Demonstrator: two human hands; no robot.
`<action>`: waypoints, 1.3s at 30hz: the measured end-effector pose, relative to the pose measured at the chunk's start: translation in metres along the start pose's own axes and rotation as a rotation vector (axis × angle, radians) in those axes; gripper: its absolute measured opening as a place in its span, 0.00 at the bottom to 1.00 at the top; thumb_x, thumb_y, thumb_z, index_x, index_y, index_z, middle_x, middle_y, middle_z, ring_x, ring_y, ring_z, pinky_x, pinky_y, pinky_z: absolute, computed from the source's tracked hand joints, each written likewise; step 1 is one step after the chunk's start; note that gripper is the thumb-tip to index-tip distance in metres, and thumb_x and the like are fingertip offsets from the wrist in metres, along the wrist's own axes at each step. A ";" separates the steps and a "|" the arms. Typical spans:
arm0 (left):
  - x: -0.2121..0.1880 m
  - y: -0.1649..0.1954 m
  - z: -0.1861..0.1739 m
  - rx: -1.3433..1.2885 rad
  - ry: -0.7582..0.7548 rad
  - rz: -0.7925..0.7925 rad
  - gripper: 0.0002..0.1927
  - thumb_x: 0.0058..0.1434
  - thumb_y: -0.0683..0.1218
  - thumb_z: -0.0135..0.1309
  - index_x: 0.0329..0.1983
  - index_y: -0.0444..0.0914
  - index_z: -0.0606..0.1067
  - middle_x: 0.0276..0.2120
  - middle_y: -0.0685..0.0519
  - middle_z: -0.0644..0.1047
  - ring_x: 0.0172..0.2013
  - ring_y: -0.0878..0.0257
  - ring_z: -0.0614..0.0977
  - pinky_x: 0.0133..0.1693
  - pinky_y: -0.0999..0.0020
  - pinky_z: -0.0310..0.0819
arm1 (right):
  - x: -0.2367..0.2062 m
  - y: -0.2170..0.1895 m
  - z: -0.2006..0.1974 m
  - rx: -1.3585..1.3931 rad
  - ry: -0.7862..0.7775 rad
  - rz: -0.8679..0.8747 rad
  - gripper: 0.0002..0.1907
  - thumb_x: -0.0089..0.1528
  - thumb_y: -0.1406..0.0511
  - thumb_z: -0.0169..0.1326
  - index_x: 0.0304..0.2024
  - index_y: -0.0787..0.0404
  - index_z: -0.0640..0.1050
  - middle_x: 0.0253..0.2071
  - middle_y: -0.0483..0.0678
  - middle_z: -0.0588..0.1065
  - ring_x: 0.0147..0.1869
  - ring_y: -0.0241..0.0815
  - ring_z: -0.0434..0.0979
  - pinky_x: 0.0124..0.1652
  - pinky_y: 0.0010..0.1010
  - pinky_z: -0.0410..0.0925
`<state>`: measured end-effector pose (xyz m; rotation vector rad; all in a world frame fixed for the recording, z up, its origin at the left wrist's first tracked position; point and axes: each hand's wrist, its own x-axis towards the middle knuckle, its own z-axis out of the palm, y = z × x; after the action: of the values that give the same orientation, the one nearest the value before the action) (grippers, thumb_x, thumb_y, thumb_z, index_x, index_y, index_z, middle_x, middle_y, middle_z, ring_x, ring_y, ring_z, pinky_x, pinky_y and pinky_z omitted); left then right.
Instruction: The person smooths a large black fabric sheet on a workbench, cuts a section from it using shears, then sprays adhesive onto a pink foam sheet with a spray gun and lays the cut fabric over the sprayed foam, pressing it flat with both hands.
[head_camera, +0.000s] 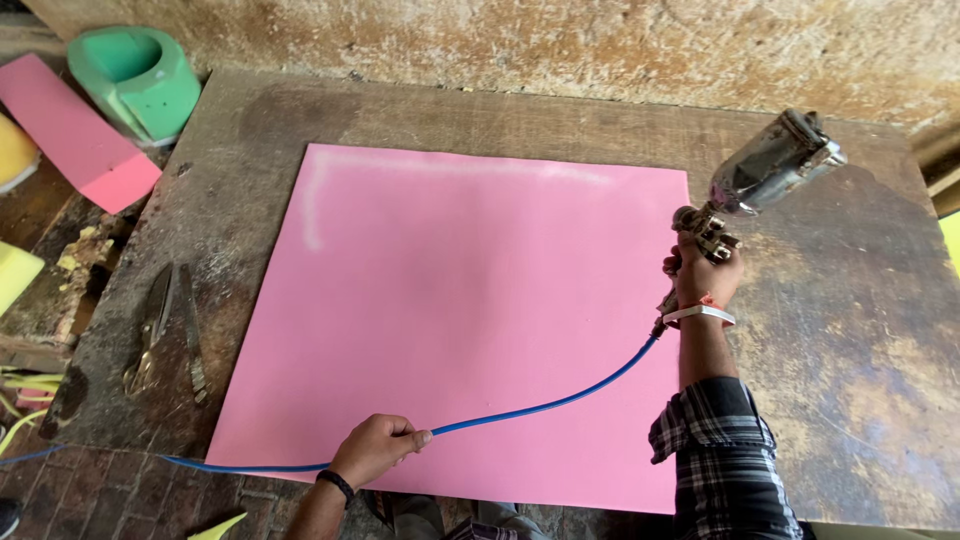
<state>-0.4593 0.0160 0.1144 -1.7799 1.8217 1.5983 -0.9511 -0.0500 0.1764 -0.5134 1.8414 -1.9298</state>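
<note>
Spraying the pink foam sheet (470, 320) looks like our step, the right hand (703, 275) closed round the spray gun (765, 170) over its far edge, the left hand (375, 448) pinching the blue hose (560, 402) clear, so steady passes follow.

Left hand (375, 448): low, near bottom edge, fingers curled shut in loose fist, knuckles up, dark band on wrist, forearm bare. Right hand (703, 278): extended forward, well apart from left, fingers clenched in closed grip, back of hand toward camera, white and orange bands on wrist, checked sleeve rolled at forearm.
</note>
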 end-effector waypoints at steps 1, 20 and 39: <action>0.000 0.006 0.006 0.032 0.011 0.009 0.22 0.59 0.65 0.60 0.29 0.43 0.83 0.17 0.60 0.75 0.20 0.70 0.73 0.27 0.72 0.66 | 0.003 -0.002 -0.011 0.010 0.017 -0.007 0.11 0.63 0.71 0.61 0.44 0.68 0.73 0.29 0.50 0.77 0.24 0.38 0.76 0.24 0.30 0.71; -0.035 0.014 0.060 0.220 0.094 0.107 0.21 0.58 0.65 0.60 0.31 0.44 0.84 0.16 0.59 0.76 0.19 0.68 0.77 0.25 0.67 0.69 | -0.079 0.017 -0.171 0.044 0.142 -0.033 0.10 0.65 0.71 0.60 0.46 0.69 0.74 0.30 0.49 0.77 0.26 0.37 0.76 0.27 0.30 0.70; -0.115 -0.095 0.080 0.353 -0.084 0.355 0.16 0.56 0.61 0.63 0.32 0.45 0.86 0.16 0.59 0.77 0.18 0.68 0.75 0.23 0.67 0.65 | -0.408 0.030 -0.315 -0.097 0.461 0.017 0.07 0.63 0.69 0.60 0.43 0.64 0.77 0.29 0.47 0.76 0.24 0.37 0.75 0.26 0.29 0.69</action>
<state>-0.3941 0.1728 0.1081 -1.2758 2.3020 1.3124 -0.7745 0.4342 0.1387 -0.0783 2.2138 -2.0818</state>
